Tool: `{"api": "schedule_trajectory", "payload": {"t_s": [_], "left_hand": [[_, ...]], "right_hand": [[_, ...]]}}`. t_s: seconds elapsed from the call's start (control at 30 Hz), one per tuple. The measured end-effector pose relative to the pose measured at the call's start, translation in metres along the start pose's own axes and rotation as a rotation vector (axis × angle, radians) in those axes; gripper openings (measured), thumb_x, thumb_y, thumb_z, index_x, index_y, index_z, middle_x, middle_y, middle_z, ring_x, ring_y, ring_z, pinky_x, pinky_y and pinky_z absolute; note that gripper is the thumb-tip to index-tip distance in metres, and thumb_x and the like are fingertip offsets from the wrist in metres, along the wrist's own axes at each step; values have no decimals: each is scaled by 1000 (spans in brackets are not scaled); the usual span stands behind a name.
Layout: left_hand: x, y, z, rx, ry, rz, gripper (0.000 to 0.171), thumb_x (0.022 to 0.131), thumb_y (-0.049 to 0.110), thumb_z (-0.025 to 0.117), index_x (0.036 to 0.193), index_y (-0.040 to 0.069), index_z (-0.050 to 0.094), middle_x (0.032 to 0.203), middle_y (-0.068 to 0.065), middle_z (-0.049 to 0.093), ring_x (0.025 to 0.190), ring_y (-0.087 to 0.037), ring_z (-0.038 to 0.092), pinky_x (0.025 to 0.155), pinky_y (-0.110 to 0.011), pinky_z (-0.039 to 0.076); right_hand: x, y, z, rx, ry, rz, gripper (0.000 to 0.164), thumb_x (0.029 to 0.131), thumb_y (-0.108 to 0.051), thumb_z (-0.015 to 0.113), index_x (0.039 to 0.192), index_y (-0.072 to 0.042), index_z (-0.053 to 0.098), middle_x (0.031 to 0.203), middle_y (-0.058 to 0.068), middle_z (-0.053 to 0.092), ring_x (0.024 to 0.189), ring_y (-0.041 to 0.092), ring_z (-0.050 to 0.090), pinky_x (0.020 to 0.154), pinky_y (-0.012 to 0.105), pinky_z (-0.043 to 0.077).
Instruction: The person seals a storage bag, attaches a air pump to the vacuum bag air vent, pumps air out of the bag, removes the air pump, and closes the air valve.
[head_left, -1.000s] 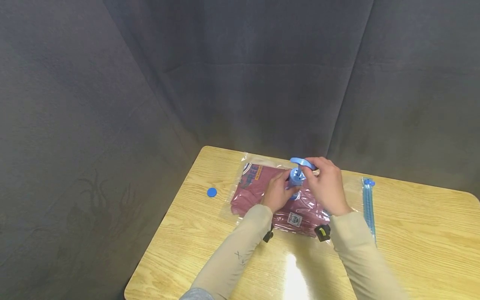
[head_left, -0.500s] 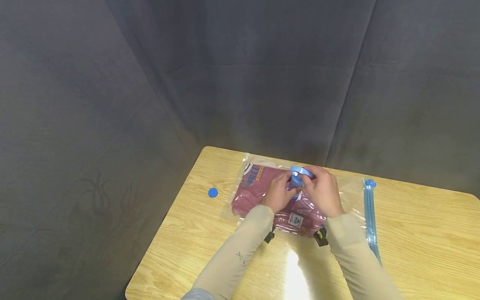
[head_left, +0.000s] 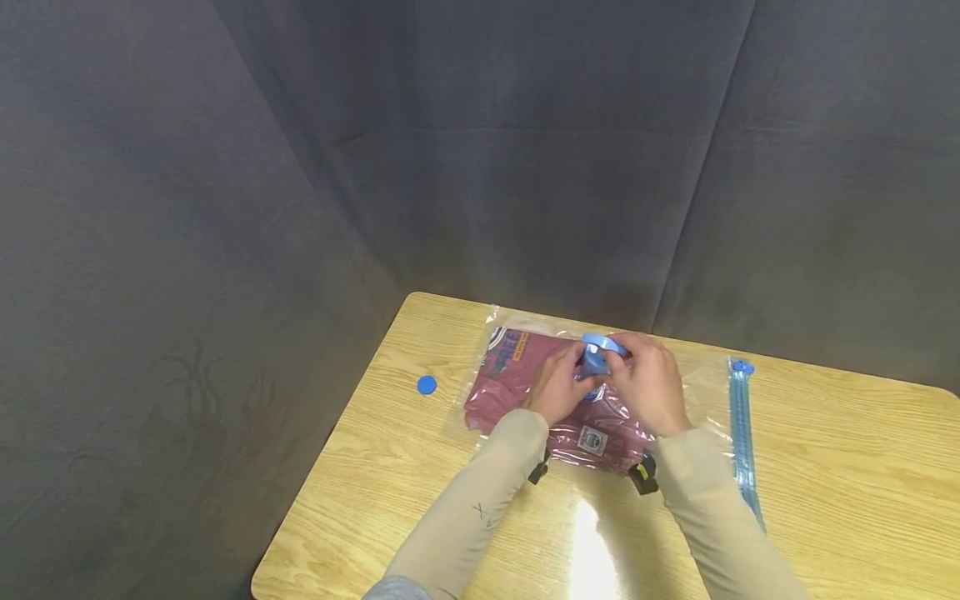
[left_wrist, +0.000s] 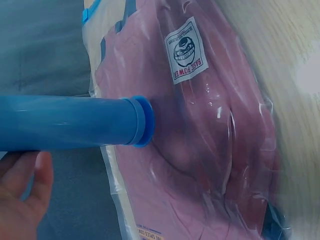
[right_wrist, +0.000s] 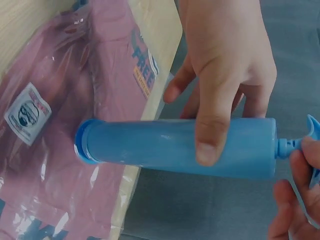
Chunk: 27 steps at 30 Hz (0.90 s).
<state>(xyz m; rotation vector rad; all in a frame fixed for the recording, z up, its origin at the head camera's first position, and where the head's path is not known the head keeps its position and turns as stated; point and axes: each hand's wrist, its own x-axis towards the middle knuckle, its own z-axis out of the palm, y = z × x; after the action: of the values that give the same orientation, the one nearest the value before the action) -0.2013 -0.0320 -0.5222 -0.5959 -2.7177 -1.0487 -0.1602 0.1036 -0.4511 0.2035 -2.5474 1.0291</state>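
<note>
A blue hand pump point(right_wrist: 175, 147) stands upright with its flared base on a clear plastic storage bag point(head_left: 701, 392). Inside the bag lies a folded maroon garment point(left_wrist: 192, 150) with a printed label. My left hand point(head_left: 557, 387) grips the pump's barrel, thumb across its front in the right wrist view. With my right hand point(head_left: 648, 383) I hold the pump's handle point(head_left: 602, 342) at the top. A short length of rod point(right_wrist: 289, 146) shows between handle and barrel in the right wrist view.
A round blue cap point(head_left: 427, 385) lies on the wooden table point(head_left: 375, 475) left of the bag. Along the bag's right edge runs a blue zip strip with a slider point(head_left: 742, 367). Dark grey curtains point(head_left: 510, 167) hang behind and to the left.
My right hand has pushed the pump handle down toward the barrel, from raised on its rod a second ago. The left hand has kept its grip in the same place.
</note>
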Motion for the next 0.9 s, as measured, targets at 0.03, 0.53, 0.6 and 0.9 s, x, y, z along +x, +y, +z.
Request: {"api": "schedule_trajectory", "payload": {"t_s": [0.03, 0.53, 0.6, 0.9], "left_hand": [[0, 0, 0, 12, -3, 9, 46, 84, 29, 75, 123, 10, 59, 117, -4, 69, 106, -16, 67, 95, -24, 52], [0, -10, -1, 45, -61, 27, 47, 86, 33, 73, 124, 14, 54, 117, -4, 70, 106, -17, 67, 93, -25, 53], [0, -11, 0, 38, -63, 25, 47, 85, 32, 73, 124, 14, 54, 118, -4, 70, 106, -16, 67, 93, -25, 53], [0, -12, -1, 28, -69, 17, 44, 85, 34, 73, 120, 16, 55, 115, -3, 71, 104, -16, 69, 90, -26, 55]], "right_hand": [[0, 0, -1, -10, 6, -11, 20, 88, -5, 64, 104, 4, 69, 100, 22, 71, 85, 35, 65, 76, 47, 50], [4, -44, -26, 20, 196, -162, 12, 84, 1, 66, 93, 5, 73, 78, 16, 71, 68, 23, 54, 57, 17, 35], [5, -51, -32, 22, 222, -188, 11, 83, 3, 67, 91, 4, 73, 76, 15, 70, 68, 21, 53, 58, 12, 33], [3, -72, -43, 53, 286, -218, 10, 81, 4, 69, 89, 4, 74, 74, 14, 71, 70, 8, 50, 64, 5, 36]]}}
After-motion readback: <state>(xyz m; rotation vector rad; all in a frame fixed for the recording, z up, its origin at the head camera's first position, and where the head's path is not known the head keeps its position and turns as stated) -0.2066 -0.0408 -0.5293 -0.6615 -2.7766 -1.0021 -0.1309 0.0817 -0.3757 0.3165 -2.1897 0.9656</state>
